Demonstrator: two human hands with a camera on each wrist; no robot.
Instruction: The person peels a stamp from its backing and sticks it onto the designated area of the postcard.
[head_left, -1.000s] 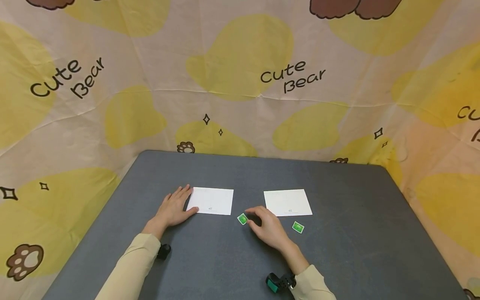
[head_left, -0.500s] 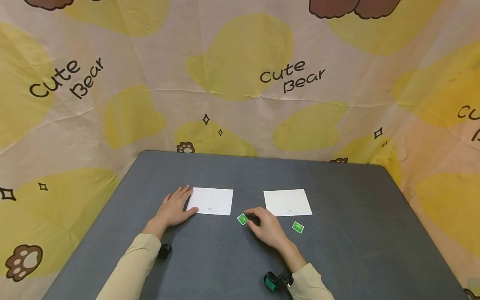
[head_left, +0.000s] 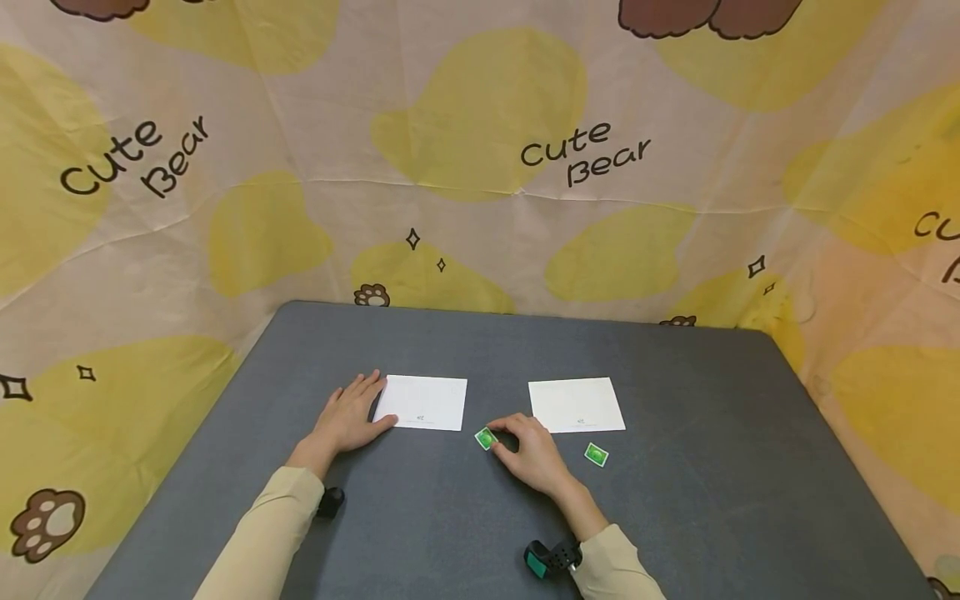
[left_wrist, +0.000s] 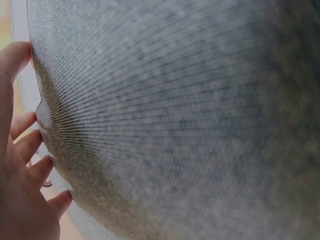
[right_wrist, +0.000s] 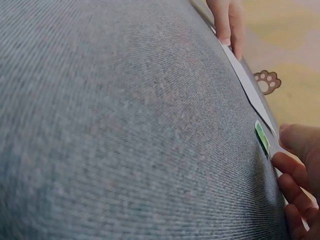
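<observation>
My left hand lies with fingers spread at the left side of a white card, its thumb on the card's lower left corner. To the right lies a second white card with a small printed mark near its lower edge. My right hand curls over the table, thumb and index finger at opposite edges of a small green stamp with a white border. In the right wrist view this stamp lies low over the tabletop beside the fingertips. Another green stamp sits below the right card.
The grey table has a ribbed cloth-like surface with rounded far corners. A printed yellow and cream curtain hangs behind it and along both sides. Black straps with devices sit at the wrists.
My right hand has shifted slightly left, its thumb and index finger closing in on the green stamp. The left hand, both cards and the other stamp stay put.
</observation>
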